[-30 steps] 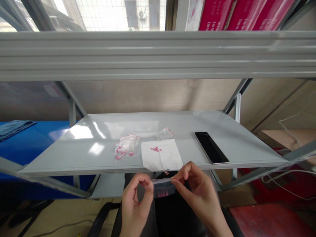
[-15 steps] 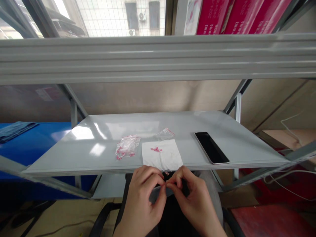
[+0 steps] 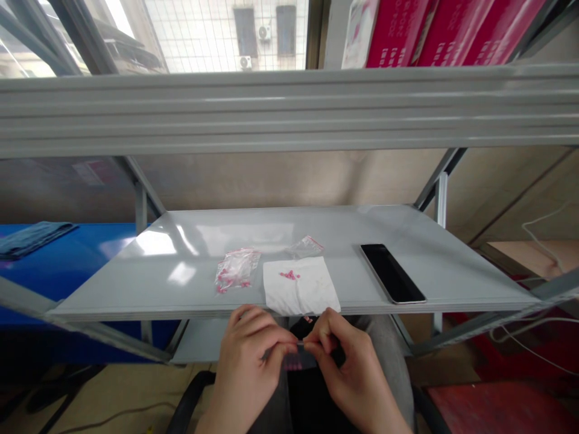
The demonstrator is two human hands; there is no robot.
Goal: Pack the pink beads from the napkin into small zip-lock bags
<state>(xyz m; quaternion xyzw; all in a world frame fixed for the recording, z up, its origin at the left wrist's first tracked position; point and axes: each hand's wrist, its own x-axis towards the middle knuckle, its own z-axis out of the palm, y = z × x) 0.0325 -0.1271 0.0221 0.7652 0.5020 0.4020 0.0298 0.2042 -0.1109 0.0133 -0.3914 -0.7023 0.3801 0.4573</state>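
Just in front of the desk's near edge, my left hand (image 3: 256, 355) and my right hand (image 3: 346, 355) pinch the top of a small clear bag (image 3: 293, 361) between them. Pink bits show faintly low in this bag. Beyond the hands, a white tissue (image 3: 312, 289) lies at the desk edge with small pink pieces (image 3: 289, 275) on it. Left of the tissue is a clear bag with pink pieces (image 3: 237, 269). Behind the tissue lies another clear bag (image 3: 306, 246), which looks flat.
A black phone (image 3: 392, 273) lies on the grey desk (image 3: 208, 229) at the right. A thick shelf beam (image 3: 289, 111) crosses above, with red binders (image 3: 398, 36) on it. Folded cloth (image 3: 34, 237) rests on a blue surface at the left.
My left hand has shifted slightly left, and the small bag now shows between the hands. The whole view has moved a little.
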